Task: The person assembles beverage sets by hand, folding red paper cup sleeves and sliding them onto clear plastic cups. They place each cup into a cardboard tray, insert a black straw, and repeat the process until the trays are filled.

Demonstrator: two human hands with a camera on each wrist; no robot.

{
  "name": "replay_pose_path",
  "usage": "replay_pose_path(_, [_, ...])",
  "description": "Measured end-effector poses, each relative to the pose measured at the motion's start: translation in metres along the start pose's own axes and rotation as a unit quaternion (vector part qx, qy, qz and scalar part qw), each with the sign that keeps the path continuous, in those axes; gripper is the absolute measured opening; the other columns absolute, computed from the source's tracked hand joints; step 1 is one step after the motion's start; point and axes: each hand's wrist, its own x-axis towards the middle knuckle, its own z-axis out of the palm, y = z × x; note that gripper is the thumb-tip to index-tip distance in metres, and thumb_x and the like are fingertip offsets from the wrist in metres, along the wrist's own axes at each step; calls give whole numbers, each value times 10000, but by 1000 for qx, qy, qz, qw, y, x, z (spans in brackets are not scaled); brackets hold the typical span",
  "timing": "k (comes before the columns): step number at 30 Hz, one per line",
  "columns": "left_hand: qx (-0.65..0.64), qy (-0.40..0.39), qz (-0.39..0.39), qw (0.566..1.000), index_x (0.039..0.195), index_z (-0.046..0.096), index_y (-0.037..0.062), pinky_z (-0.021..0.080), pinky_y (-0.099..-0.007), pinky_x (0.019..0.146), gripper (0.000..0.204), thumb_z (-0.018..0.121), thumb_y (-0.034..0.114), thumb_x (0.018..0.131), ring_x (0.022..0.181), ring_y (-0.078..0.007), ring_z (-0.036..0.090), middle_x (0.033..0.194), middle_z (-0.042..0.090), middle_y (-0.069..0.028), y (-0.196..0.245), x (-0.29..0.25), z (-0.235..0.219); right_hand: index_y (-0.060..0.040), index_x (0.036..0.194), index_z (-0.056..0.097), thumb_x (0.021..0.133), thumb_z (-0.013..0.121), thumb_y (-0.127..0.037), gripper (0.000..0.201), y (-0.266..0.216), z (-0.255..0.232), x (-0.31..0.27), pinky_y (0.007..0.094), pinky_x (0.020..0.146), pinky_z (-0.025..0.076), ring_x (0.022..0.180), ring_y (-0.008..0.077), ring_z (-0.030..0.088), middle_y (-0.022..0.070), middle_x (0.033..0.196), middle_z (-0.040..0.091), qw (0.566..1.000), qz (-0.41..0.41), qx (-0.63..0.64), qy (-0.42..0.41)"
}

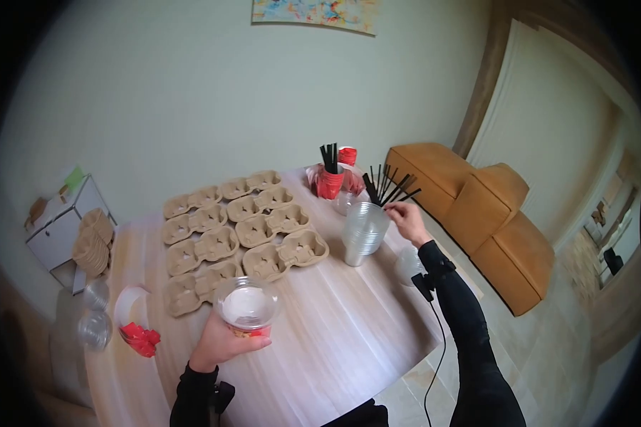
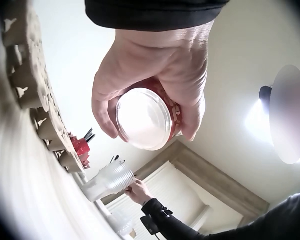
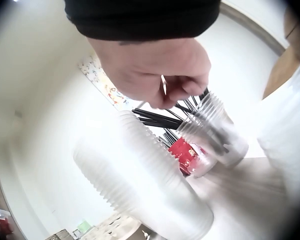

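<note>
My left hand (image 1: 219, 344) grips a red patterned paper cup (image 2: 144, 120) above the near part of the table; a clear plastic lid (image 1: 263, 295) tops it. The cup's pale round base faces the left wrist view. On the right, my right hand (image 1: 407, 220) is among black straws (image 1: 388, 186), thumb and fingers pinching at one of them. These straws stand fanned out in a clear plastic cup (image 3: 222, 142). Just beside that hand rises a tall stack of clear plastic cups (image 1: 365, 231), which partly hides the straw cup in the head view.
Rows of brown cardboard cup carriers (image 1: 263, 231) cover the table's far left. Behind the cup stack stands a red cup (image 1: 329, 186) with more straws. Clear lids (image 1: 409, 266) lie at the right edge; a red wrapper (image 1: 141, 339) and clear domes (image 1: 94, 330) lie left.
</note>
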Motion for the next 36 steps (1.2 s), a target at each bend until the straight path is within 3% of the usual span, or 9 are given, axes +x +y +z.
replay_pose_path(2, [17,4,1,1000,1032,655,37,528,-280,791,397,874,89,705,837,-91,646,876,694,-5,1,2,1,3,1089,671,922,595,-57,193,-9,-4,6,315,737,507,777,165,630,95,868,694,984,-81,19,160])
replay_pose_path(5, [65,5,-3,998,1042,662,42,529,-280,810,396,876,100,714,862,-89,644,900,695,-11,-6,3,-5,-1,979,650,1020,558,-134,167,-118,-22,-14,260,688,454,738,102,568,35,835,649,923,-139,110,343])
replay_pose_path(10, [35,52,17,998,1139,635,20,507,-299,880,520,883,128,694,947,-108,619,1024,681,-31,-12,4,9,-13,966,622,1061,499,-218,257,-226,12,-86,209,622,389,672,58,480,0,799,573,868,-137,474,64])
replay_pose_path(20, [50,11,33,998,1362,479,18,469,-331,999,798,898,153,696,1133,-144,576,1235,610,-77,-7,3,10,12,933,684,1023,559,-170,238,-273,81,-107,277,669,427,714,114,516,31,791,567,910,-121,339,-208])
replay_pose_path(23, [61,16,30,998,1381,465,22,467,-329,999,823,899,166,697,1137,-146,575,1237,609,-74,-10,2,10,-3,963,711,1007,600,-219,247,-277,94,-109,298,810,446,885,146,547,25,870,575,913,-192,300,-202])
replay_pose_path(28, [50,17,49,997,1479,378,20,455,-338,1016,936,889,108,699,1234,-139,513,1350,530,-79,-12,5,7,-3,979,732,983,622,-161,193,-270,108,-118,302,787,418,890,166,511,61,939,558,907,-163,328,-208])
replay_pose_path(31, [3,31,35,999,1451,413,28,460,-349,1013,907,897,112,689,1220,-149,533,1330,551,-70,-14,5,9,-46,1146,716,956,672,-275,301,-265,112,-118,328,918,425,1053,199,525,59,1127,561,909,-158,307,-235])
replay_pose_path(34, [45,19,46,998,1450,417,29,457,-343,1021,910,903,147,690,1196,-155,549,1334,561,-81,-26,7,0,-63,1340,598,837,791,-371,621,-272,112,-123,328,954,422,1132,230,521,96,1233,543,912,-208,312,-164])
replay_pose_path(36, [45,24,48,998,1440,425,29,461,-345,1018,905,908,153,684,1194,-159,555,1335,565,-85,-30,8,-1,-43,1466,446,704,872,-409,947,-269,112,-127,354,970,442,1182,264,524,135,1314,517,911,-191,260,-257])
